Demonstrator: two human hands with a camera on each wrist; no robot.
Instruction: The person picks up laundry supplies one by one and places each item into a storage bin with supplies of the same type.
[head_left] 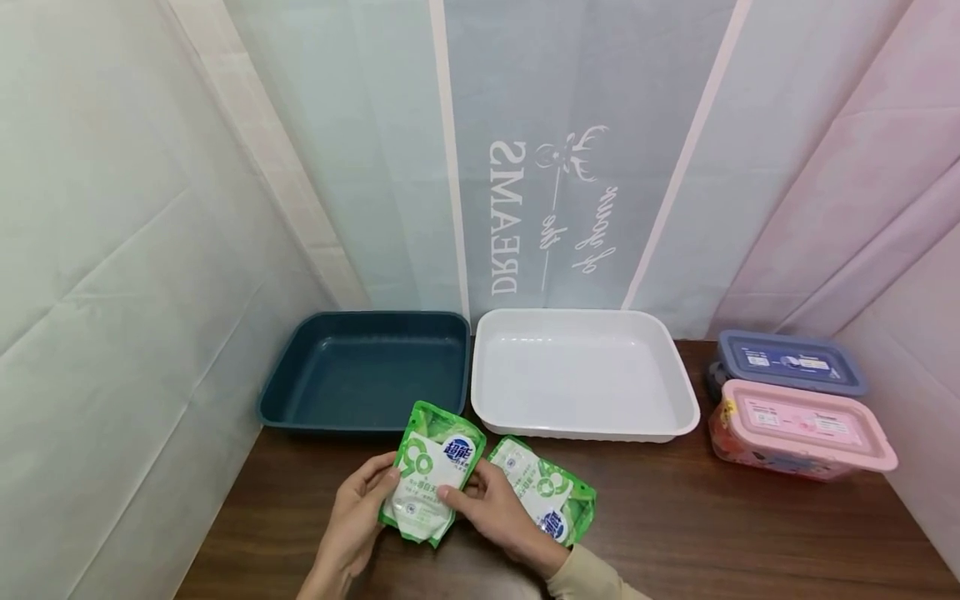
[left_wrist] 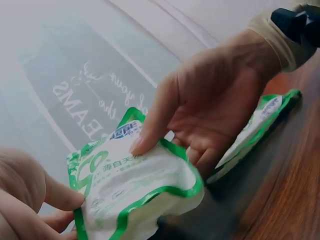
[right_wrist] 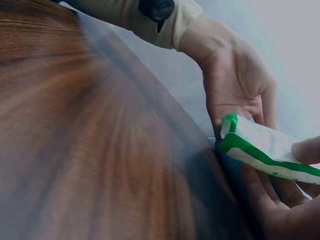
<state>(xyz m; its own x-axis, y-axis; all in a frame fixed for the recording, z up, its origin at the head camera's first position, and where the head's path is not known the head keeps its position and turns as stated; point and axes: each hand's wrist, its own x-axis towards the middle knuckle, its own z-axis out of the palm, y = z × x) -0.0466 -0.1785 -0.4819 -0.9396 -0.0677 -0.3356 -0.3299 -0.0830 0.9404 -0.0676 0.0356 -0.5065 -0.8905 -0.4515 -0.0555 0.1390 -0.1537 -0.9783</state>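
From where I stand, both hands share one flat, soft plastic pouch, green-edged with a white label [head_left: 433, 479], held above the dark brown wood-grained bench [head_left: 675, 525] in front of the trays. The left hand [head_left: 358, 508] pinches its left edge with the thumb on top; the right hand [head_left: 497, 507] pinches the right side, its thumb pressed on the printed face. So each grip is closed on the same pouch.

A second green-and-white plastic pouch [head_left: 546, 483] lies on the bench just beyond the right hand; whether the hand brushes it, I can't quite tell, since the wrist covers part of it. Behind stand a dark teal rectangular tray [head_left: 382, 375] and, right beside it, a white rectangular tray [head_left: 577, 383]. Over to the right sit a pink-lidded box [head_left: 810, 425] and a blue-lidded box [head_left: 795, 364] behind it.
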